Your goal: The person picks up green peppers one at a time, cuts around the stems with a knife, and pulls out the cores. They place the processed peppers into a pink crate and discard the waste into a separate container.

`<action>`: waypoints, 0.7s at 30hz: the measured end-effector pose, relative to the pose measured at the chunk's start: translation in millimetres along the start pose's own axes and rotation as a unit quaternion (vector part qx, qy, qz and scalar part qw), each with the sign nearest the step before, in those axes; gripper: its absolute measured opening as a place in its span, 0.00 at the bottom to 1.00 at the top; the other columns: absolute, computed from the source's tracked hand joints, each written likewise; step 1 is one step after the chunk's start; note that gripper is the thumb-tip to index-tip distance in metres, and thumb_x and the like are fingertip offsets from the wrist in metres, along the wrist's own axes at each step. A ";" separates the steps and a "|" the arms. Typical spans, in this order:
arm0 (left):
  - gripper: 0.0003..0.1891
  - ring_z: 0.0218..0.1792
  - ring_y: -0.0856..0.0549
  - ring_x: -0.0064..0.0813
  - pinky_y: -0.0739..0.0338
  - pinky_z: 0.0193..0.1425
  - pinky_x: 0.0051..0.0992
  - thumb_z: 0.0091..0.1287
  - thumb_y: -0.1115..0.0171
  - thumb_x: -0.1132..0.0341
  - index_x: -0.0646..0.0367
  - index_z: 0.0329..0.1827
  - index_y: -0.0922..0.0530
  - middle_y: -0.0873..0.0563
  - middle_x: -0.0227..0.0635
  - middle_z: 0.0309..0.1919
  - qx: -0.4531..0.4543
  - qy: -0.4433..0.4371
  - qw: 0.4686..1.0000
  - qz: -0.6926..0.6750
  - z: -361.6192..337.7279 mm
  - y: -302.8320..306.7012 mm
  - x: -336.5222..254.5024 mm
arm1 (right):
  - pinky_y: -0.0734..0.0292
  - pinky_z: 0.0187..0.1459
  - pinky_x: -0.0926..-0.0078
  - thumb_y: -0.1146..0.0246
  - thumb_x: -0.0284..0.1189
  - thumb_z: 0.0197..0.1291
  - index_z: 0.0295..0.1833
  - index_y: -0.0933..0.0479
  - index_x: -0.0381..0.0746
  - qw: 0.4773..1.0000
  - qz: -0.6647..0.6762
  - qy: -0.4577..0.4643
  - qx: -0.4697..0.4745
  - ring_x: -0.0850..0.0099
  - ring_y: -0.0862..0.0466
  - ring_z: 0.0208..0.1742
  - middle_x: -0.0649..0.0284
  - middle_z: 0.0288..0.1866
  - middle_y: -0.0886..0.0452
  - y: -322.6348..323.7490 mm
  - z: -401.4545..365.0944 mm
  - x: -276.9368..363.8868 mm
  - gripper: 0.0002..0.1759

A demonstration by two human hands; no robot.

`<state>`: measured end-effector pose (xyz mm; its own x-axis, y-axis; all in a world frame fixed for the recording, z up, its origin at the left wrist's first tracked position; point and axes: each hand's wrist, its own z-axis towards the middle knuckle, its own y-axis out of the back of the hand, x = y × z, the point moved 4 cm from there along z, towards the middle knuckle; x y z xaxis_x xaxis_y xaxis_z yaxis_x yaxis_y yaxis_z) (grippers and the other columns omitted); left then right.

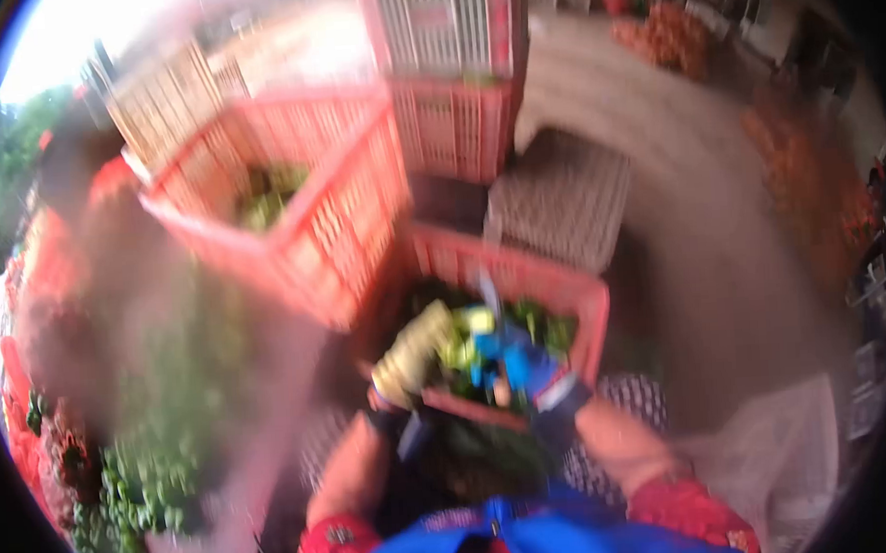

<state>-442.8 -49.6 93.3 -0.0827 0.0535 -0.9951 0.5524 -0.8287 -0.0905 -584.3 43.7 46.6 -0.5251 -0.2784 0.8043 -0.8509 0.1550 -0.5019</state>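
Note:
My left hand [414, 354], in a pale yellow glove, is closed on a light green leafy vegetable [456, 341]. Beside it, my right hand [530, 362] wears a blue glove and grips a knife, its grey blade [490, 294] pointing up and away from me. The blade is close to the vegetable; blur hides whether they touch. Both hands are over a red plastic crate [591, 319] between my knees, with dark green leaves [536, 324] inside it.
A larger red crate [345, 222] with some greens [270, 193] stands ahead left. Behind are stacked crates [455, 126], with an upturned grey-brown crate [564, 195] to their right. A blurred heap of leafy greens [170, 411] lies at left. Orange piles [666, 39] lie farther back right.

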 end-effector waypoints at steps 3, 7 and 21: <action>0.30 0.33 0.17 0.33 0.23 0.37 0.31 0.80 0.52 0.44 0.65 0.61 0.19 0.13 0.42 0.41 -0.043 0.091 0.963 -0.250 -6.2 -3.2 50.2 | 0.16 0.36 0.74 0.31 0.47 0.67 0.64 0.22 0.42 0.993 0.079 -0.021 0.086 0.74 0.13 0.38 0.62 0.46 0.13 2.9 -1.4 -0.2 0.27; 0.36 0.07 0.30 0.38 0.35 0.09 0.36 0.78 0.57 0.36 0.66 0.44 0.18 0.16 0.46 0.21 -0.029 0.161 0.823 -0.544 4.1 -0.8 76.3 | 0.23 0.24 0.81 0.29 0.57 0.62 0.72 0.29 0.39 0.966 0.167 -0.037 0.192 0.75 0.19 0.24 0.53 0.42 0.14 11.9 9.8 -3.5 0.43; 0.15 0.37 0.18 0.20 0.24 0.42 0.22 0.73 0.37 0.56 0.60 0.47 0.15 0.15 0.30 0.37 -0.325 0.144 0.927 0.120 -231.7 97.5 -70.1 | 0.25 0.29 0.81 0.29 0.43 0.66 0.57 0.24 0.41 0.963 -0.251 -0.085 -0.038 0.80 0.21 0.28 0.71 0.36 0.19 23.9 28.7 -14.3 0.22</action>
<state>-190.9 -5.0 145.2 0.2815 0.1351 -0.9500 0.9168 -0.3301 0.2247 -596.6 24.2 13.9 -0.0420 -0.4868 0.8725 -0.9991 0.0269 -0.0330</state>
